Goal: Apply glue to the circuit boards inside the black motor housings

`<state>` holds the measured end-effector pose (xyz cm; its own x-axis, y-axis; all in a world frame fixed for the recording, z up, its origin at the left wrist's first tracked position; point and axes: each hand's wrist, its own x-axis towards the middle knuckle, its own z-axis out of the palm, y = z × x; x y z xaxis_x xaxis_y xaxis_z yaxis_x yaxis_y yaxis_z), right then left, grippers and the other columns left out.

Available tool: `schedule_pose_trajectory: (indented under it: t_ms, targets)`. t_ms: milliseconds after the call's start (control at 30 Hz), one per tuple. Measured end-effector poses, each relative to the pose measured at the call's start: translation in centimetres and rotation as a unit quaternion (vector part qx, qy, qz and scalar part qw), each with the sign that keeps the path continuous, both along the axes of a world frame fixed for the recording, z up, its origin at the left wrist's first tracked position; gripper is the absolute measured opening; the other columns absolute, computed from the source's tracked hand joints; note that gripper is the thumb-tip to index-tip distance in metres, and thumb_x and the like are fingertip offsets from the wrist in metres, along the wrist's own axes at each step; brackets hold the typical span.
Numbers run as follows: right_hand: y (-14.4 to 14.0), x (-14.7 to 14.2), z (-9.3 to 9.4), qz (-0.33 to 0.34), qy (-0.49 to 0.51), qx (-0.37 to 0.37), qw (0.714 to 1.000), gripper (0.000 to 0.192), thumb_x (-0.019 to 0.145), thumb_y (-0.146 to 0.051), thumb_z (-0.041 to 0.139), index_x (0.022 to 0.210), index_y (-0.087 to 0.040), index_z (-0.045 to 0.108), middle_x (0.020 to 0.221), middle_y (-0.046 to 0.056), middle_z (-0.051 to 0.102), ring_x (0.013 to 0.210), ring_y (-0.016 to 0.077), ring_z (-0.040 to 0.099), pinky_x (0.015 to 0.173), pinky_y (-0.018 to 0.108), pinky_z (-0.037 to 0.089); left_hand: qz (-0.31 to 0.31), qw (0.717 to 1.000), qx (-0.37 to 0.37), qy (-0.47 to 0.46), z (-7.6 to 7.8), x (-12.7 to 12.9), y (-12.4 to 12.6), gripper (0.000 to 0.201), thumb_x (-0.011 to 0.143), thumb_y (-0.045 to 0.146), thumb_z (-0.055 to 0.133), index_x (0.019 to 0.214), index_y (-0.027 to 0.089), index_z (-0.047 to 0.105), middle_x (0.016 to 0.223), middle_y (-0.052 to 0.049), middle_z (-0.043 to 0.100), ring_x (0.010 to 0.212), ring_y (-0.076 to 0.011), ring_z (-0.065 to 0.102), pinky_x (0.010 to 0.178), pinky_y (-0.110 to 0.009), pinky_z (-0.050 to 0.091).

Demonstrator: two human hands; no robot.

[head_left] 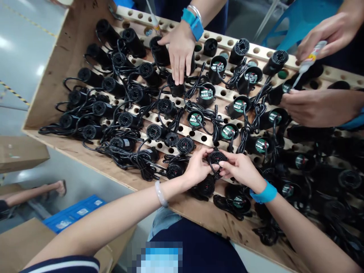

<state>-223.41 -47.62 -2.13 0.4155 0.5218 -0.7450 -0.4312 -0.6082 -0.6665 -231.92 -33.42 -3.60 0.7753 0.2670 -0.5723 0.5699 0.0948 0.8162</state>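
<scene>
A wooden tray [65, 76] with raised plywood walls carries perforated wooden strips [196, 132] that run from its far left corner toward its right edge. Black cylindrical pump housings [153, 131] with coiled black cords [125, 151] stand in the holes; those toward the left edge have slotted caps on, those at the middle and right show green circuit boards [229, 132] inside.

At the tray's near edge, the person's left hand [197, 167] and right hand [241, 168] meet, both pinched closed around one round black slotted cap [216, 156], thumbs and fingertips on its rim, just above a capped housing [205, 186].

At the far edge, a co-worker's hand [180, 49] with a blue wristband rests flat on housings. Near the far right corner, another person's hand [327, 34] holds a glue tube [308, 62], nozzle down toward a housing steadied by that person's other hand [315, 106].
</scene>
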Motion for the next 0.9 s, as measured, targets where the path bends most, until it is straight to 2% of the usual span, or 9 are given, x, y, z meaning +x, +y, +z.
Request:
schedule_pose_trajectory:
  t_ms: [133,267,400,500,600,733,900]
  targets:
    - [0.1,0.0,-0.2,0.003,-0.008,-0.008,1.0,0.057,0.083,-0.015,0.054,0.139,-0.016,0.045,0.075,0.002,0.074,0.062,0.0183,0.071,0.053,0.026,0.059,-0.001,1.0,-0.029,0.008,-0.2,0.3,-0.1,0.042,0.06,0.011,0.073,0.099,0.017,0.058,0.094,-0.004,0.061,0.077,-0.0145,0.061,0.059,-0.022,0.052]
    - [0.1,0.0,-0.3,-0.006,0.009,-0.001,1.0,0.056,0.083,-0.016,0.054,0.139,-0.015,0.046,0.079,0.002,0.075,0.063,0.0187,0.071,0.055,0.026,0.06,-0.013,0.999,-0.033,0.019,-0.1,0.3,-0.1,0.042,0.061,0.012,0.072,0.099,0.018,0.057,0.091,-0.001,0.058,0.068,-0.0104,0.056,0.056,-0.02,0.049]
    - [-0.1,0.6,-0.2,0.018,0.043,0.038,0.998,0.055,0.087,-0.015,0.05,0.141,-0.018,0.041,0.081,0.002,0.074,0.066,0.0166,0.072,0.058,0.025,0.061,-0.038,0.998,0.034,-0.022,-0.3,-0.1,0.1,0.043,0.062,0.011,0.072,0.102,0.018,0.057,0.098,-0.003,0.058,0.081,-0.0132,0.055,0.065,-0.021,0.048]
    - [0.0,1.4,0.3,0.032,0.081,0.024,0.996,0.052,0.09,-0.014,0.046,0.142,-0.014,0.039,0.081,0.005,0.074,0.07,0.0166,0.072,0.054,0.023,0.06,-0.052,0.997,0.044,-0.027,-0.6,-0.1,0.3,0.042,0.064,0.014,0.073,0.102,0.018,0.056,0.094,-0.002,0.059,0.085,-0.015,0.055,0.069,-0.024,0.048]
    - [0.3,1.8,0.7,0.03,0.076,-0.008,0.997,0.048,0.09,-0.012,0.047,0.138,-0.013,0.046,0.077,0.007,0.074,0.067,0.0166,0.072,0.048,0.02,0.058,-0.079,0.995,0.046,-0.037,-0.5,0.1,0.6,0.04,0.065,0.017,0.072,0.1,0.019,0.054,0.094,-0.002,0.06,0.084,-0.0158,0.056,0.07,-0.027,0.048]
    - [0.9,1.6,0.9,0.029,0.041,-0.03,0.998,0.042,0.09,-0.011,0.047,0.131,-0.016,0.054,0.07,0.005,0.073,0.063,0.0173,0.072,0.048,0.02,0.058,-0.121,0.987,0.102,-0.034,-0.1,0.5,0.8,0.038,0.065,0.019,0.07,0.099,0.019,0.052,0.098,-0.004,0.057,0.083,-0.0168,0.055,0.07,-0.029,0.048]
    - [1.0,2.1,0.6,0.053,0.06,-0.03,0.996,0.039,0.09,-0.01,0.046,0.127,-0.018,0.058,0.075,0.005,0.073,0.064,0.0172,0.072,0.051,0.021,0.058,-0.164,0.977,0.136,-0.031,0.4,0.9,1.0,0.037,0.065,0.02,0.069,0.097,0.02,0.051,0.099,-0.005,0.054,0.089,-0.0206,0.053,0.075,-0.034,0.049]
